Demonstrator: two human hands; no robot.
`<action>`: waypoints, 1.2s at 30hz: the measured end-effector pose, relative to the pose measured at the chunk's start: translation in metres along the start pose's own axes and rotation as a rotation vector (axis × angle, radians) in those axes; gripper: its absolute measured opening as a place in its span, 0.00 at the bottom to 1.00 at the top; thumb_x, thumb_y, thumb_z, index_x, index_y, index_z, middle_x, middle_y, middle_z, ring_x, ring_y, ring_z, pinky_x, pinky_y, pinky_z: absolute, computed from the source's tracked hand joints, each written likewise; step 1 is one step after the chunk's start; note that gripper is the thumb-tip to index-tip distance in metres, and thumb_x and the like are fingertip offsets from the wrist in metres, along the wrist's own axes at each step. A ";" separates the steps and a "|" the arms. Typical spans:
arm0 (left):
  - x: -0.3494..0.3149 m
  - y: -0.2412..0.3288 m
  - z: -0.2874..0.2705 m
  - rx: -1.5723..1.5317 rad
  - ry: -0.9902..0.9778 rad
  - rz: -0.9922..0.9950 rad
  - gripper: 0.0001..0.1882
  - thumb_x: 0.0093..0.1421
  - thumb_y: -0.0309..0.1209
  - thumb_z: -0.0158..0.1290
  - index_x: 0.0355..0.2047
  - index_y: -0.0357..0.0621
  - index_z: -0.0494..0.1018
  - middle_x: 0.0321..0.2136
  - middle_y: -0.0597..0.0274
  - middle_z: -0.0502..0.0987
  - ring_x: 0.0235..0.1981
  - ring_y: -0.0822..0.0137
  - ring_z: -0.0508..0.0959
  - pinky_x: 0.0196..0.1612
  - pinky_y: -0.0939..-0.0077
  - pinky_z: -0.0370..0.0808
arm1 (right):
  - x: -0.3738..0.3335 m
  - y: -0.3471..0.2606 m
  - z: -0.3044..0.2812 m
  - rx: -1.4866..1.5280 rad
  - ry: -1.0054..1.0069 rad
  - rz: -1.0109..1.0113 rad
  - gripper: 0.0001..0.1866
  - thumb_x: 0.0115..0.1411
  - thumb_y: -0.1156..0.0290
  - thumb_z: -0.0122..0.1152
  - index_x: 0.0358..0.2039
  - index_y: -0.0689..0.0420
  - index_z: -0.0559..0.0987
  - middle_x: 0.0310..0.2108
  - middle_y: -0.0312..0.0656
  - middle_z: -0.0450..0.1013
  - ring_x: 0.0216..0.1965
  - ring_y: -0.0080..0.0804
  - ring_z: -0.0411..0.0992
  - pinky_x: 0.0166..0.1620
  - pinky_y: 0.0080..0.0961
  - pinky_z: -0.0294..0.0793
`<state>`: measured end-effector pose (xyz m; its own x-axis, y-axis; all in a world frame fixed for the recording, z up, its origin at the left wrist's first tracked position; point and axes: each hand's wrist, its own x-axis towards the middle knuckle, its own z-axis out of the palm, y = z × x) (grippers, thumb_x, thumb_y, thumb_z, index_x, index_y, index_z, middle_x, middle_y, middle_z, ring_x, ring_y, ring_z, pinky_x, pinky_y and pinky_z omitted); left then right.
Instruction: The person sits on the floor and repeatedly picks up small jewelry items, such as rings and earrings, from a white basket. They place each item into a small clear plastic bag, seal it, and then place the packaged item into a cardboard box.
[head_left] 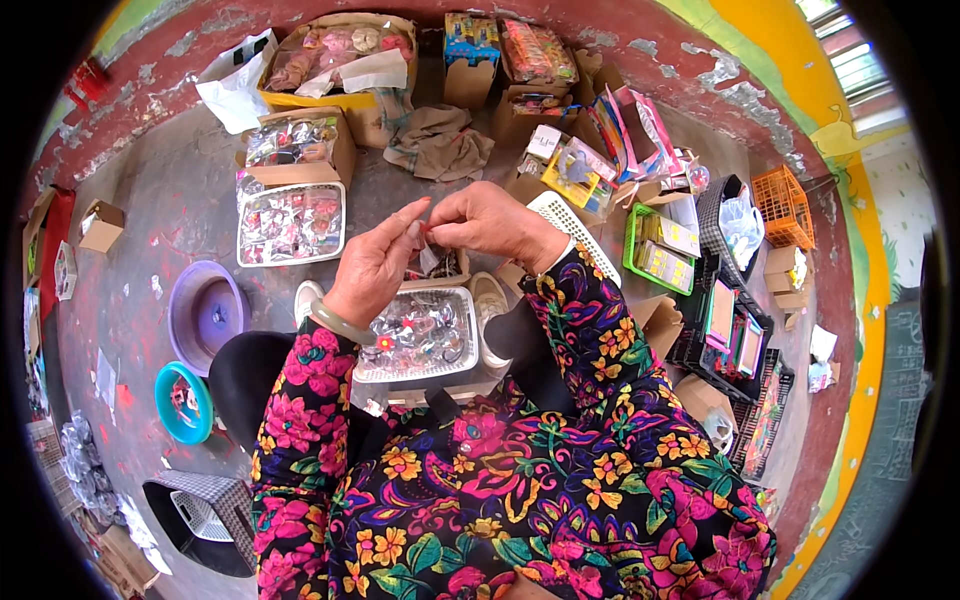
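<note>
My left hand (pixel 375 262) and my right hand (pixel 492 222) meet in front of me, fingertips pinched close together. Between them is something small with a trace of red, too small and too covered by the fingers to name. Below the hands, between my shoes, a white plastic basket (pixel 366 372) holds many small items in clear wrapping. Just behind it, partly hidden by my hands, stands a small open box (pixel 455 270) with more little pieces.
To the left are another white basket (pixel 342 235) of wrapped items, a purple basin (pixel 181 315) and a teal tub (pixel 163 405). Cartons (pixel 345 160) line the back wall. On the right stand a green basket (pixel 632 240), a black crate (pixel 690 340) and an orange crate (pixel 785 205).
</note>
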<state>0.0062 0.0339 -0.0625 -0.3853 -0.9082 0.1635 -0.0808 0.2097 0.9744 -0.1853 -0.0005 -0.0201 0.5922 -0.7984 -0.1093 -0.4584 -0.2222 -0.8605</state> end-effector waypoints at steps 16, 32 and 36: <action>0.003 0.003 -0.013 -0.301 0.012 -0.421 0.05 0.55 0.26 0.53 0.31 0.38 0.73 0.27 0.63 0.77 0.24 0.78 0.75 0.24 0.88 0.71 | -0.002 0.000 -0.001 0.495 0.033 0.165 0.08 0.52 0.76 0.54 0.31 0.66 0.77 0.24 0.38 0.75 0.26 0.20 0.72 0.31 0.15 0.71; 0.002 0.005 -0.005 -0.296 0.065 -0.359 0.02 0.52 0.21 0.54 0.27 0.36 0.73 0.22 0.65 0.75 0.22 0.78 0.73 0.22 0.86 0.72 | 0.001 0.005 0.002 0.396 0.041 0.089 0.09 0.52 0.74 0.55 0.29 0.67 0.77 0.22 0.36 0.73 0.24 0.18 0.70 0.29 0.16 0.70; 0.001 0.002 -0.003 -0.263 0.055 -0.348 0.02 0.51 0.21 0.54 0.25 0.36 0.72 0.21 0.66 0.74 0.21 0.80 0.72 0.22 0.86 0.71 | 0.002 0.006 0.005 0.289 0.081 0.077 0.09 0.51 0.71 0.56 0.26 0.65 0.77 0.19 0.35 0.73 0.22 0.17 0.67 0.27 0.17 0.67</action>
<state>0.0080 0.0321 -0.0602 -0.3267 -0.9277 -0.1806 0.0424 -0.2053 0.9778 -0.1834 -0.0009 -0.0277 0.5027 -0.8514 -0.1494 -0.2852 -0.0002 -0.9585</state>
